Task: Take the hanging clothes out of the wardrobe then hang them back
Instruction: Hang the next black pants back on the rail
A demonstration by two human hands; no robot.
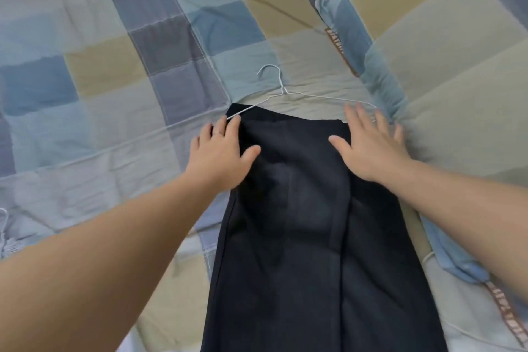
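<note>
Dark navy trousers lie flat on the bed, folded over a thin white wire hanger whose hook points away from me. My left hand lies flat on the left top corner of the trousers, fingers straight, beside the hanger's wire. My right hand lies flat at the right top edge, fingers spread, partly on the cloth and partly over the hanger's right arm.
A checked quilt in blue, grey and beige covers the bed. A folded quilt or pillow with a light blue edge lies at the right. Another white hanger pokes in at the left edge.
</note>
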